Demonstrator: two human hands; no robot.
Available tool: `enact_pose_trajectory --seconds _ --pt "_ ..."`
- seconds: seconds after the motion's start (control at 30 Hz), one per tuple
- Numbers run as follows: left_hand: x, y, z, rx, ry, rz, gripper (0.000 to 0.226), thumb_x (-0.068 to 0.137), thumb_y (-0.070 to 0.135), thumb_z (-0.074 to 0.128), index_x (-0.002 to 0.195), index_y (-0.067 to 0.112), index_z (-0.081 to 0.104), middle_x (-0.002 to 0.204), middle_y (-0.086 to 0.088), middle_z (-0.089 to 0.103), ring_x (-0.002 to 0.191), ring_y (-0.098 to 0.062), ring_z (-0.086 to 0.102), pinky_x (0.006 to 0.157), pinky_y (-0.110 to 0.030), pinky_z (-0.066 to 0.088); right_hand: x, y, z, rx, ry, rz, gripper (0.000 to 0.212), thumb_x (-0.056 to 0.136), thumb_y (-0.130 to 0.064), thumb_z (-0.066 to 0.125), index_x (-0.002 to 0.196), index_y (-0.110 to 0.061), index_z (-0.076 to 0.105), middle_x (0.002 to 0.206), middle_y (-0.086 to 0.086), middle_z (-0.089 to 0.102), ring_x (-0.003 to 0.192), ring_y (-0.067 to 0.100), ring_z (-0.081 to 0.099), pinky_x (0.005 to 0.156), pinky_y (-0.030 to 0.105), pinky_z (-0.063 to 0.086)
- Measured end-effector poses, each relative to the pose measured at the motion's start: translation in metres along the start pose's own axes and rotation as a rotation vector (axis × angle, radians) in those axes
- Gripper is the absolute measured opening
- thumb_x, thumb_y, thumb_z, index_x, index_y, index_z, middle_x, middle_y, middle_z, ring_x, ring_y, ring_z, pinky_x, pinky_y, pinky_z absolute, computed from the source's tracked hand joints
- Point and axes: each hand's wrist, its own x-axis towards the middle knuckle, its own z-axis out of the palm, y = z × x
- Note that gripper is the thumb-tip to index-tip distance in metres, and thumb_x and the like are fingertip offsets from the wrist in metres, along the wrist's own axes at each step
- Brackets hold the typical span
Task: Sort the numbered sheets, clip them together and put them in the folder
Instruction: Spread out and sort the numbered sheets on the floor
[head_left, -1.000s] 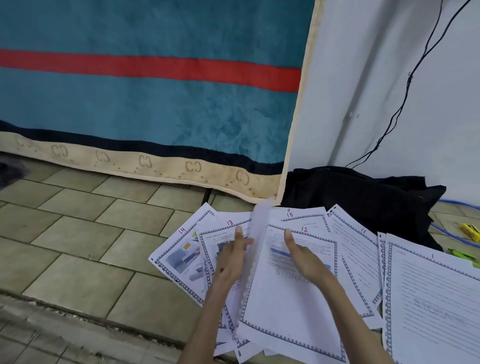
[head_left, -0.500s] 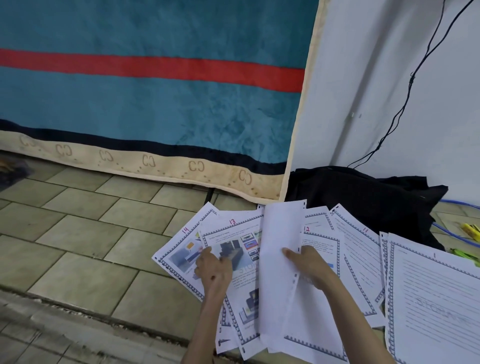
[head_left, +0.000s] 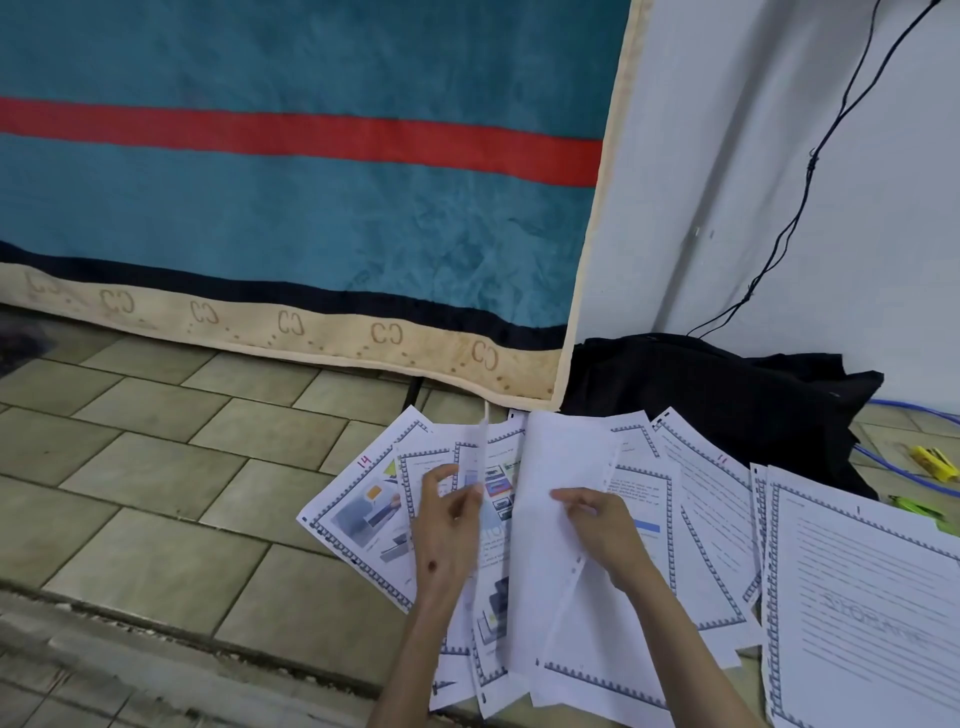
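on the tiled floor (head_left: 156, 519) the numbered sheets (head_left: 717, 519) lie fanned; my left hand (head_left: 447, 525) pinches one upright sheet (head_left: 480, 467), my right hand (head_left: 605, 525) grips a blank-side page (head_left: 556, 545), so i'd lift slowly, reading each number.

Beside the black cloth (head_left: 727, 395) you have roughly eight bordered sheets (head_left: 857, 597), two hands (head_left: 447, 535), and two yellow-green clips (head_left: 932, 462).

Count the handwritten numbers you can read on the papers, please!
3, possibly more hidden. A pink 14 marks the far-left bordered white sheet, a pink 11 the fanned sheet right of both hands, and a dark 1 tops the big lined sheet at far right.
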Motion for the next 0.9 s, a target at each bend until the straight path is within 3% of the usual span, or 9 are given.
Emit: enact_pose_trajectory --seconds 0.1,0.2,0.3,0.4,0.47,0.57,0.67,0.8,0.9 --pt "-0.009 0.006 0.016 -0.009 -0.133 0.050 0.023 0.098 0.023 0.043 0.119 0.026 0.051 0.103 0.010 0.067 0.092 -0.003 0.060 0.074 -0.002 0.040 -0.004 -0.013 -0.005 0.167 -0.014 0.122 0.029 0.096 -0.026 0.048 0.114 -0.014 0.067 0.122 0.000 0.058 0.121 0.020 0.050 0.096 0.026 0.034" --pt "-0.018 0.009 0.030 0.008 -0.282 0.065 0.036 0.100 0.015 0.034 0.132 0.028 0.042 0.116 0.018 0.063 0.103 0.003 0.053 0.086 -0.008 0.037 -0.007 -0.017 -0.006 0.181 -0.071 0.151 0.039 0.092 -0.049 0.049 0.097 -0.017 0.071 0.094 -0.006 0.063 0.095 0.015 0.058 0.086 0.028 0.039" --pt "-0.016 -0.001 0.037 -0.132 -0.217 0.012 0.037 0.097 0.005 0.039 0.130 0.019 0.048 0.102 0.046 0.055 0.096 0.016 0.054 0.088 -0.010 0.042 -0.007 -0.011 -0.004 0.140 -0.009 0.067 0.028 0.088 -0.026 0.064 0.065 -0.015 0.053 0.059 -0.002 0.045 0.056 0.011 0.042 0.057 0.021 0.033" --pt "-0.007 -0.011 0.028 -0.219 -0.064 -0.083 0.035 0.092 -0.001 0.049 0.119 0.021 0.053 0.117 0.027 0.059 0.113 0.002 0.054 0.100 -0.033 0.045 -0.005 -0.006 -0.003 0.088 0.098 0.053 0.039 0.090 -0.013 0.056 0.059 -0.013 0.031 0.055 0.001 0.030 0.048 0.013 0.028 0.047 0.023 0.023" --pt "-0.003 -0.019 0.021 0.083 -0.083 -0.119 0.042 0.090 0.008 0.055 0.129 0.022 0.046 0.142 -0.001 0.044 0.134 -0.020 0.037 0.111 -0.036 0.032 -0.004 -0.006 -0.006 0.114 0.160 0.066 0.037 0.091 -0.008 0.047 0.062 -0.015 0.025 0.057 0.000 0.027 0.047 0.013 0.026 0.046 0.023 0.023" --pt "-0.002 -0.023 0.014 0.483 -0.091 -0.197 0.062 0.089 0.025 0.060 0.142 0.015 0.030 0.151 -0.013 0.025 0.139 -0.031 0.024 0.112 -0.038 0.024 0.000 -0.001 -0.016 0.134 0.182 0.115 0.023 0.090 -0.004 0.041 0.071 -0.012 0.031 0.065 0.004 0.032 0.052 0.016 0.027 0.044 0.023 0.025" --pt "0.001 -0.019 0.015 0.249 -0.074 -0.255 0.069 0.085 0.016 0.065 0.142 0.008 0.027 0.140 -0.016 0.045 0.128 -0.031 0.044 0.106 -0.038 0.038 0.002 0.003 -0.029 0.144 0.167 0.153 0.008 0.091 -0.004 0.040 0.097 -0.003 0.045 0.082 0.011 0.047 0.060 0.020 0.042 0.049 0.024 0.031" --pt "0.011 -0.009 0.003 0.062 -0.086 -0.365 0.043 0.088 0.007 0.058 0.129 0.002 0.047 0.128 -0.014 0.058 0.114 -0.029 0.057 0.097 -0.033 0.044 -0.004 0.008 -0.052 0.378 0.109 0.095 0.072 0.093 0.007 0.041 0.148 -0.029 0.012 0.115 0.004 0.056 0.095 0.029 0.060 0.072 0.035 0.050" --pt "0.013 -0.003 -0.005 0.175 -0.103 -0.340 0.031 0.093 0.013 0.051 0.121 0.003 0.056 0.126 -0.013 0.060 0.115 -0.030 0.055 0.094 -0.032 0.042 -0.008 0.010 -0.062 0.350 0.047 0.077 0.062 0.092 0.010 0.038 0.139 -0.030 0.040 0.096 0.005 0.061 0.057 0.010 0.060 0.049 0.021 0.048"
